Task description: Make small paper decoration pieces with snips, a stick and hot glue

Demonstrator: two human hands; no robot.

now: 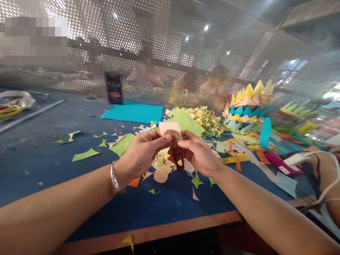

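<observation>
Both hands meet above the middle of the table. My left hand (145, 150) pinches a pale pink piece of paper (168, 126), its thumb on a round brownish disc (174, 135) that lies against the paper. At the other edge of the disc, my right hand (200, 152) has its thumb and fingers closed. Dark red handles, apparently of scissors (181, 163), hang below its curled fingers; the blades cannot be made out. Below the hands lie a round pale paper piece (160, 175) and several cut scraps.
Green paper (186, 118) lies before a heap of small folded paper pieces (208, 122). Stacked zigzag paper strips (249, 106) stand right, near a magenta power strip (283, 164) with cables. A blue sheet (135, 111) and dark phone-like object (114, 88) sit behind.
</observation>
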